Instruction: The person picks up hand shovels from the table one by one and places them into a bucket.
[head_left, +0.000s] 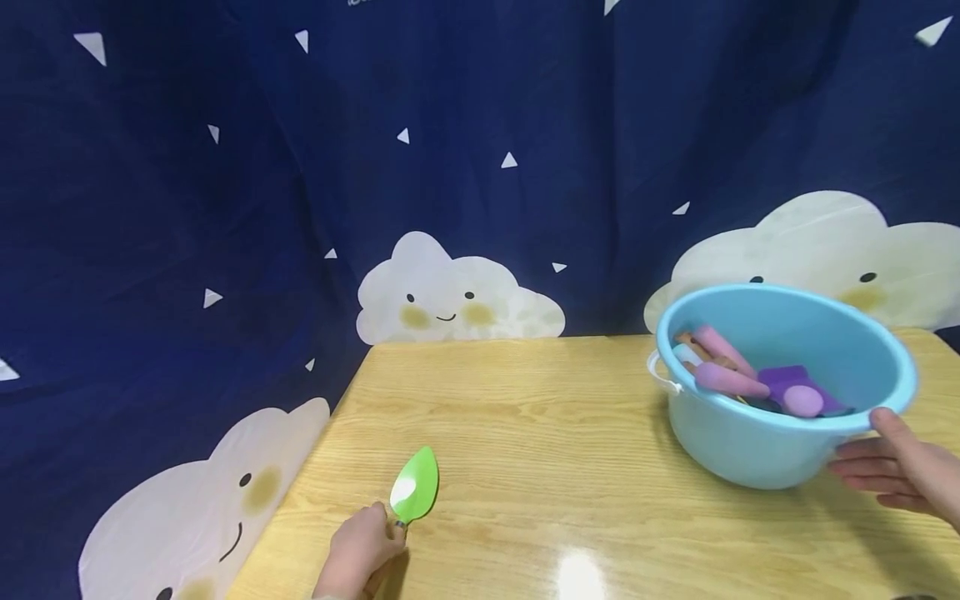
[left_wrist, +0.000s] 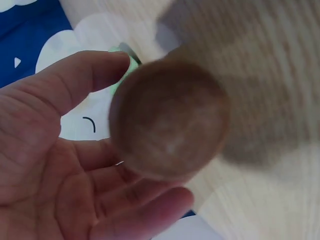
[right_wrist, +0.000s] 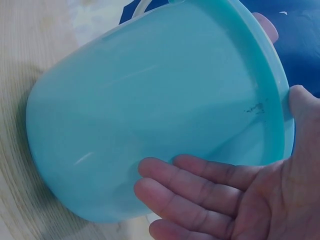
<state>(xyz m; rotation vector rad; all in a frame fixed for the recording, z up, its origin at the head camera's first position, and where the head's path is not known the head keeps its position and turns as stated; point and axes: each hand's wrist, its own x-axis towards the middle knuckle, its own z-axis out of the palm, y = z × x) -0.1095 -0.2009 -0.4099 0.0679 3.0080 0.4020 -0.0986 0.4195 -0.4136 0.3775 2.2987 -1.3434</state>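
My left hand (head_left: 365, 546) grips a small trowel by its brown handle, low over the table's near left part. The trowel's green, leaf-shaped blade (head_left: 416, 483) points away from me. In the left wrist view, the rounded brown handle end (left_wrist: 170, 120) faces the camera, hiding most of the blade. At the right, my right hand (head_left: 896, 467) holds a light blue bucket (head_left: 750, 446) by its rim. Its thumb lies on the rim, and the other fingers extend below it along the outer wall (right_wrist: 125, 115). Several toys, among them pink pieces (head_left: 727, 381) and a purple one (head_left: 783, 379), lie inside the bucket.
The wooden table (head_left: 517, 433) stretches between the two hands. A white bucket handle (head_left: 662, 375) hangs at the bucket's left side. Behind and to the left hangs a dark blue cloth (head_left: 465, 192) with white triangles and smiling clouds.
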